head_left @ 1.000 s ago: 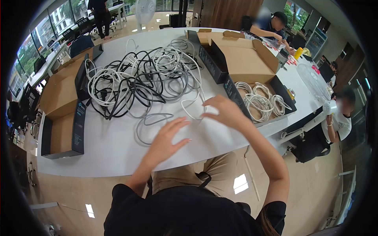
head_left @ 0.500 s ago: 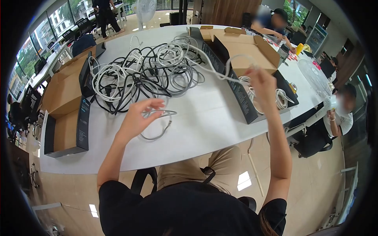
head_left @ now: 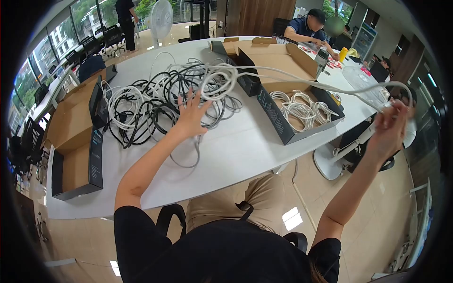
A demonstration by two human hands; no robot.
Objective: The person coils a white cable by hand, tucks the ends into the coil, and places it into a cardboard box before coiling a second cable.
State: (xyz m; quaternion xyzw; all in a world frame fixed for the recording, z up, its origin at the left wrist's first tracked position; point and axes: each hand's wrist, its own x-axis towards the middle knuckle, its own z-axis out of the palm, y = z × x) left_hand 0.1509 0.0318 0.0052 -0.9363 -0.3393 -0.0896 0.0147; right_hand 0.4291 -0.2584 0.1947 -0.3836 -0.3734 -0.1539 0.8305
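My right hand [head_left: 390, 129] is raised at the far right, fingers closed on a white cable [head_left: 337, 89]. That cable stretches across above the right-hand box to a white loop lifted from the pile. My left hand [head_left: 191, 115] lies spread, fingers apart, over the front of a tangle of black, white and grey cables [head_left: 153, 120]. Whether its fingertips press on the cables is hard to tell. Below its wrist a grey cable [head_left: 188, 166] curves onto the table. Coiled white cables [head_left: 298, 114] rest in the right-hand black box [head_left: 279, 123].
Another open black box [head_left: 96, 162], brown inside, stands at the left of the white table [head_left: 226, 162]. A seated person [head_left: 306, 33] works beyond the right box, near a yellow bottle [head_left: 343, 54]. A white fan [head_left: 161, 20] stands behind the table.
My right hand has moved out to the right, drawing the white cable further. My left hand has gone forward from the table's front onto the tangle and spread its fingers.
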